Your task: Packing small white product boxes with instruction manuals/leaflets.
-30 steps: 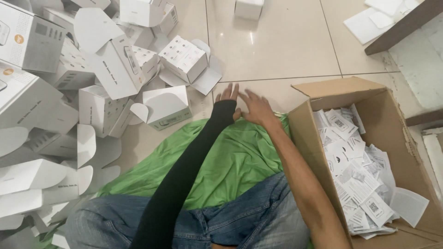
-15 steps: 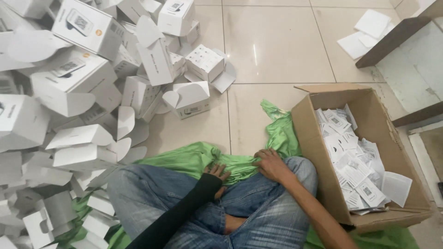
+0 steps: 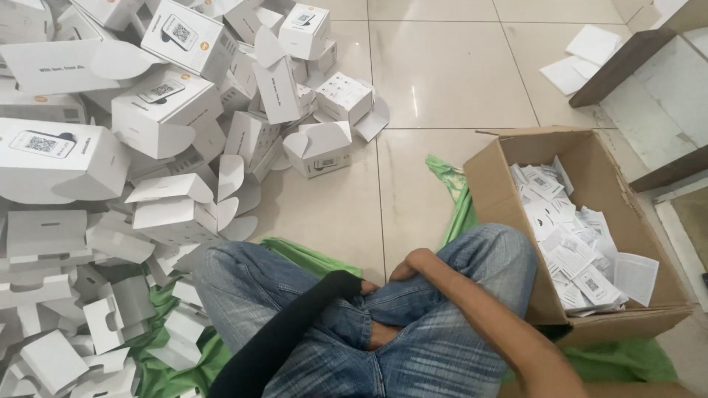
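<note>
I see both hands down in my lap: right hand [image 3: 413,264] curled shut on jeans [image 3: 413,332] fabric, left hand [image 3: 366,287] mostly hidden by black sleeve [image 3: 295,332], can't tell its fingers. Nearest are the white boxes [image 3: 318,149] on the floor to my left; they look light, thin card, crushable, so I'd pinch by the side walls, not the flaps.

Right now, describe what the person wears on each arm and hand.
The left arm is covered by a long, close-fitting black sleeve down to the wrist. The right arm is bare, with no sleeve showing. Neither the left hand nor the right hand shows a glove.

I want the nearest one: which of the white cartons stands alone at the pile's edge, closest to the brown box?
The small white carton with open flaps, standing apart at the pile's right edge, toward the cardboard box.
</note>
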